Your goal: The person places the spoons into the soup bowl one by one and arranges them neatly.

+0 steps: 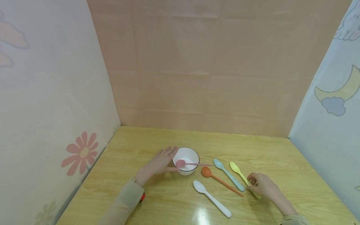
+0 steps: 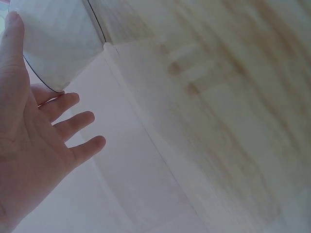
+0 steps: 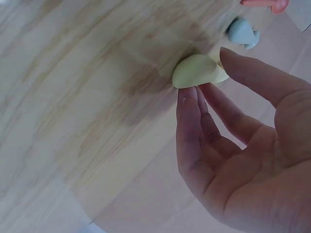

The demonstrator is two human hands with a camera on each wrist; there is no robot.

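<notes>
Bowl with a pink spoon in it stood towards six o'clock in the head view, the left hand touching its nine-o'clock side with extended fingers, while the right hand gripped a yellow spoon between four and five. The left wrist view showed the bowl at ten o'clock; in the right wrist view, curled fingers held the yellow spoon near one.

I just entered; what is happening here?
A person's left hand touches a round white bowl with a dark rim; a slender pink spoon lies with its handle over that rim. The right hand pinches a yellow spoon. An orange spoon, a light-blue spoon and a white spoon lie on the wooden table.
</notes>
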